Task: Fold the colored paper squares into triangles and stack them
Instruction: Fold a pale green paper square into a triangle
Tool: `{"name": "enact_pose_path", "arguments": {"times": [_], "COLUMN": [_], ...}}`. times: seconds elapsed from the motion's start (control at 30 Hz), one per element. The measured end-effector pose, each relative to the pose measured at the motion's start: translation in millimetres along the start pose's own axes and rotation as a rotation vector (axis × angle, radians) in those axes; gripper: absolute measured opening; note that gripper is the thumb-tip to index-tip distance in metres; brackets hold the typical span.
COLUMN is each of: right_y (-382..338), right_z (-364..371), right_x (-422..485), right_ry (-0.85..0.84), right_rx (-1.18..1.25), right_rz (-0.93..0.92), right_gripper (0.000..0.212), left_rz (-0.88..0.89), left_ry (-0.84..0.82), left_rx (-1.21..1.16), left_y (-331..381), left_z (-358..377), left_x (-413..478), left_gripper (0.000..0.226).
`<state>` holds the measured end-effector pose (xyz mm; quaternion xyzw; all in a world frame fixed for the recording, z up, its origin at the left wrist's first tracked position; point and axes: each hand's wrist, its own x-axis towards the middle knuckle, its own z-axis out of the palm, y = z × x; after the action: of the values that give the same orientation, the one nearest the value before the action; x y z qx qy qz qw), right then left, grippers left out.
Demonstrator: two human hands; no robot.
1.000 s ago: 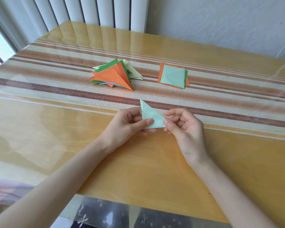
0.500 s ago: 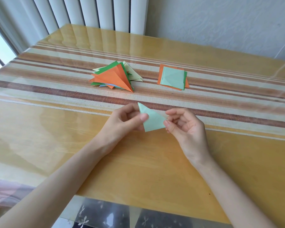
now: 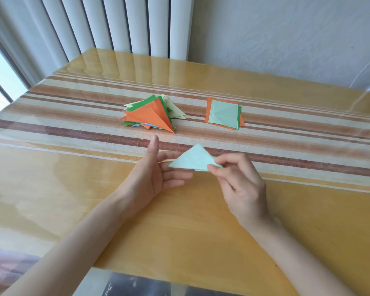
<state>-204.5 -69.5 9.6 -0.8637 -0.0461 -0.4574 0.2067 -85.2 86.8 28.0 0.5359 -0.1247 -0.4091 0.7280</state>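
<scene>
Triangle [image 3: 192,159], pale green, folded: held just above the table [image 3: 179,221], in front of the person. Right hand [image 3: 241,186]: thumb and forefinger pinch the triangle's right corner. Left hand [image 3: 152,178]: fingers straight, lying under the left tip, thumb raised apart; contact cannot be told. Stack [image 3: 152,116] of orange, green and yellow triangles: farther back, left. Squares [image 3: 223,113], pale green on orange: farther back, right, apart from the stack.

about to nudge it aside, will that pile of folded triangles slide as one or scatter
Probably scatters: the pile of folded triangles is fanned out, corners askew. The sheets look thin and light, so likely slippery on the glossy table cover.
</scene>
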Motion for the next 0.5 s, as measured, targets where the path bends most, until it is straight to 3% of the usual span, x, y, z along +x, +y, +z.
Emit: {"name": "enact_pose_path", "arguments": {"times": [0.03,0.17,0.23,0.27,0.37,0.5], "right_y": [2,2,-6,-11,-22,-27], "right_z": [2,8,10,11,20,40], "right_x": [-2,0,7,13,34,46], "right_ry": [-0.014,-0.113,-0.167,-0.187,-0.221,-0.256], "right_rx": [-0.002,0.044,0.227,0.396,0.836,0.757], "right_rz": [-0.022,0.017,0.221,0.411,0.96,1.018], "right_gripper": [0.015,0.02,0.032,0.035,0.02,0.014], "left_rz": [-0.014,0.138,0.192,0.225,0.302,0.328], "left_ry": [-0.021,0.019,0.082,0.108,0.141,0.174], "left_rx": [0.029,0.261,0.271,0.281,0.318,0.309], "left_y": [3,9,9,10,12,12], "left_z": [0,-7,-14,-16,-21,-26], "left_x": [-2,-7,-4,-3,0,2], "left_gripper": [0.057,0.017,0.013,0.014,0.014,0.017]}}
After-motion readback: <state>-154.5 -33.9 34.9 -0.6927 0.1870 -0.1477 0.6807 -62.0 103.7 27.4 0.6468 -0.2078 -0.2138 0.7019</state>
